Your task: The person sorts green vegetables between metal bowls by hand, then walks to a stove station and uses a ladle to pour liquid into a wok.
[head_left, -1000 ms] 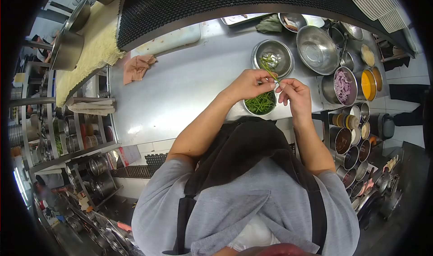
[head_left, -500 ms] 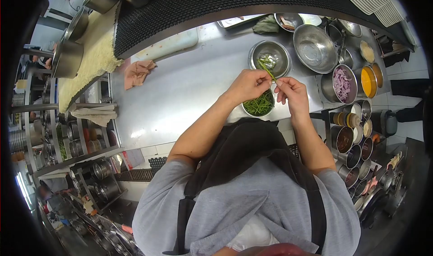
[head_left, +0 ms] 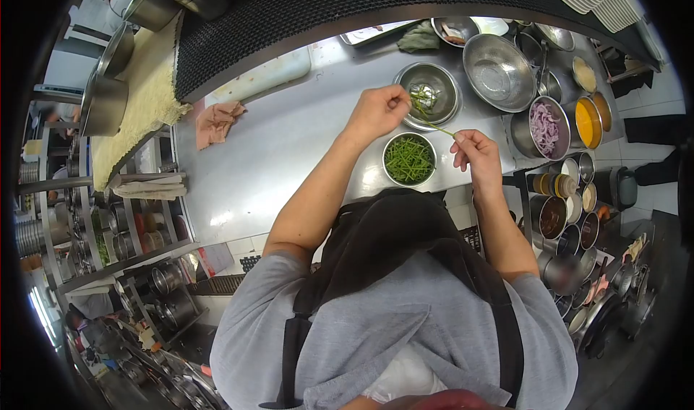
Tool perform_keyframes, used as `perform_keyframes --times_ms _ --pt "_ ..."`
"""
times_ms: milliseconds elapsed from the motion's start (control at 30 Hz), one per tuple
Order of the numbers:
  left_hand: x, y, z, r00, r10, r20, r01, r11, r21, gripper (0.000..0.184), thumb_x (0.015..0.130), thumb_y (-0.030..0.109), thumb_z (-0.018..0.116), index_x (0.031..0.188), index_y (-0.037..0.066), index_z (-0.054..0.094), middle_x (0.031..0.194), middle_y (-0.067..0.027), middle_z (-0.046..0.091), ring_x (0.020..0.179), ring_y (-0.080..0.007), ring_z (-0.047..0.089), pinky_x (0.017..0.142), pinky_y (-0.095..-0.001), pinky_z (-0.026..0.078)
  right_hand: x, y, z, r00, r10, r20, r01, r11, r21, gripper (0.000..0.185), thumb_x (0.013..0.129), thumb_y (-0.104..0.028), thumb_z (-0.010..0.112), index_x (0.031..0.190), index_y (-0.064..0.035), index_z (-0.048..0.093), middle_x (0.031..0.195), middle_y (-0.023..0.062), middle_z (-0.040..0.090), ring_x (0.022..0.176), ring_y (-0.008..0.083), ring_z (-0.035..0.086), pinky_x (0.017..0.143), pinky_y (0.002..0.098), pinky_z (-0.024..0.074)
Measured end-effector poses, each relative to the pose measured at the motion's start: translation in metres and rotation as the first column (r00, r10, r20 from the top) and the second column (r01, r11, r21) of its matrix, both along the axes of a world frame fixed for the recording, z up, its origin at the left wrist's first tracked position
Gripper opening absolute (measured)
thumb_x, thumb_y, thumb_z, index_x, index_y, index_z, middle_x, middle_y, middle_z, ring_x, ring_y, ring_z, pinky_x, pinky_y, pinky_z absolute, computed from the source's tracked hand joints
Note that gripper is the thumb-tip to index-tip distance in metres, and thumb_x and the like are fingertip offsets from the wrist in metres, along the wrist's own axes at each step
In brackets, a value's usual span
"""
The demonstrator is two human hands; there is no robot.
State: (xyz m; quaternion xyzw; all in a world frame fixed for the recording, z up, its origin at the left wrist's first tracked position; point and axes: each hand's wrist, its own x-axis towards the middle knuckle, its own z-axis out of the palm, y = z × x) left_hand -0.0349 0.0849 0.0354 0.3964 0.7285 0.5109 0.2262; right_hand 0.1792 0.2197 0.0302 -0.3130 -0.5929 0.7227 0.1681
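A thin green stem (head_left: 437,127) stretches between my two hands, above the gap between two metal bowls. My left hand (head_left: 380,111) is closed in a pinch at its upper end, by the rim of the larger bowl. The lower end is pinched by my right hand (head_left: 477,156), whose other fingers curl loosely. Nearest me stands a small round bowl (head_left: 386,171) filled with cut green stems (head_left: 410,158). Behind it, the larger metal bowl (head_left: 452,85) has a few green pieces at its bottom.
To the right are an empty steel bowl (head_left: 499,73), a pot of sliced purple onion (head_left: 544,130) and a container of orange liquid (head_left: 588,123). A pink cloth (head_left: 217,124) and a white tray (head_left: 267,78) lie left on the steel counter (head_left: 289,143). A black mesh shelf (head_left: 303,27) overhangs the back.
My hands have moved apart, the left up and leftward, the right slightly right and down. The stem now spans between them, and the bowl of cut stems is fully uncovered.
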Motion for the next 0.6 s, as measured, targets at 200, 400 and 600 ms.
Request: perform_keyframes --times_ms 200,400,600 --pt "-0.016 0.030 0.004 0.973 0.070 0.221 -0.072 0.997 -0.003 0.017 0.083 0.010 0.066 0.099 0.004 0.071 0.081 -0.0075 0.067 0.075 -0.0155 0.063 0.069 -0.0288 0.050 0.009 -0.002 -0.002 0.999 -0.016 0.046 0.016 1.000 0.001 0.017 0.093 -0.016 0.063 0.095 0.0010 0.065 0.073 0.0050 0.065 0.050 0.0086 0.055 0.043 0.0203 0.0379" --pt "-0.028 0.049 -0.052 0.844 -0.218 -0.491 0.039 0.936 -0.349 0.038 0.079 0.006 0.061 0.116 0.011 0.069 0.106 -0.0186 0.061 0.105 -0.0335 0.059 0.090 -0.0411 0.048 0.009 -0.007 -0.004 0.995 0.022 0.093 -0.025 0.999 0.036 0.017 0.091 -0.013 0.064 0.099 0.0021 0.065 0.076 0.0058 0.066 0.055 0.0083 0.057 0.046 0.0200 0.0384" --pt "-0.031 0.036 -0.035 0.909 -0.078 -0.410 -0.046 0.957 -0.285 0.024 0.079 0.016 0.068 0.102 0.007 0.070 0.085 -0.0139 0.066 0.082 -0.0309 0.065 0.077 -0.0412 0.052 0.012 -0.016 -0.005 0.995 0.006 0.096 -0.019 0.990 0.138 0.018 0.092 -0.014 0.064 0.100 0.0020 0.066 0.078 0.0048 0.067 0.058 0.0078 0.058 0.049 0.0208 0.0396"
